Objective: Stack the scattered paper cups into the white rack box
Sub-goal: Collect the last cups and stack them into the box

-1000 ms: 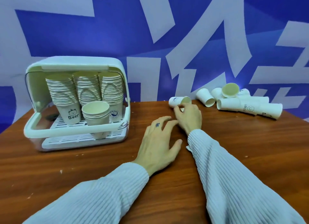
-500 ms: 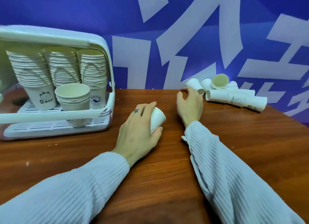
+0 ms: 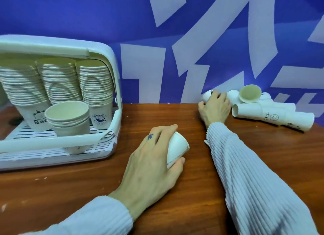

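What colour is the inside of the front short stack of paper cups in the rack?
Pale beige inside the front short cup stack, head view.

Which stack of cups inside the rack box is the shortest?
The front stack in the white rack box: only a few cups, standing alone before the three tall stacks in the back row, which nearly reach the lid.

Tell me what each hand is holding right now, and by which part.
The left hand grips a white paper cup lying on its side, around its side wall. The right hand closes over another white paper cup beside the pile, across its side.
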`<state>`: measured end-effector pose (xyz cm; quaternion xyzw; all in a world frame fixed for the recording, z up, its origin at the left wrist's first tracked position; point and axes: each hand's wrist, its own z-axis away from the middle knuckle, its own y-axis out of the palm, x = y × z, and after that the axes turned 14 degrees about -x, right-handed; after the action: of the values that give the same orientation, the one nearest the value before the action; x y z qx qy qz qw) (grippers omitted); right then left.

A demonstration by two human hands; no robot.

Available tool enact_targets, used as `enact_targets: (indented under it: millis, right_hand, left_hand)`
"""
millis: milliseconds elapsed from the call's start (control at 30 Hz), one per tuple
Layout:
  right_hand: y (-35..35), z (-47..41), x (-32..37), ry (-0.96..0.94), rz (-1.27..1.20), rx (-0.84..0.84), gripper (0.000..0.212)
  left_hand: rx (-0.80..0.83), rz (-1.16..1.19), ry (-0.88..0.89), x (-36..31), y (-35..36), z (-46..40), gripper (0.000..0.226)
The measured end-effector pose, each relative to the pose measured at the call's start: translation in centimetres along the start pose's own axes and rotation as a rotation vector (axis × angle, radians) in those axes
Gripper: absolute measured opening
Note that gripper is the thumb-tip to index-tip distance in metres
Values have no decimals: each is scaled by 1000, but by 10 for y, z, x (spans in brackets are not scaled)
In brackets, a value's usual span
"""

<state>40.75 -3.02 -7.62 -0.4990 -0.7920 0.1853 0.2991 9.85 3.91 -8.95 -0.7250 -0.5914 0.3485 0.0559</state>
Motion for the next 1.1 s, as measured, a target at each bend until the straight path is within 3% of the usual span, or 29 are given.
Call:
enact_targets:
  millis: [133, 300, 433, 567, 700, 867, 1000, 1100]
  right_hand:
    - [-3, 2, -7, 77, -42, 90, 74]
    - [-13, 9, -3, 151, -132, 211, 64]
    - [-44, 30, 6, 197, -296, 346, 91]
    - [-88, 67, 11, 117, -357, 382, 76]
    - [-131, 96, 8, 176, -448, 385, 71]
    - [-179, 118, 16, 291, -634, 167, 74]
    - [-202, 131, 54, 291, -966, 263, 105]
    - [-223, 138, 106, 148, -1082, 294, 95]
  left_hand:
    - [12, 3, 17, -2, -4, 1, 72]
    - [16, 18, -24, 0, -4, 0, 72]
    - [48, 36, -117, -1, -9, -1, 72]
    - [87, 27, -245, -5, -19, -1, 75]
    - [85, 36, -311, -14, -33, 5, 75]
    - [-79, 174, -334, -24, -69, 6, 70]
    - [-297, 263, -356, -13, -117, 1, 63]
    - [-462, 257, -391, 2, -154, -3, 64]
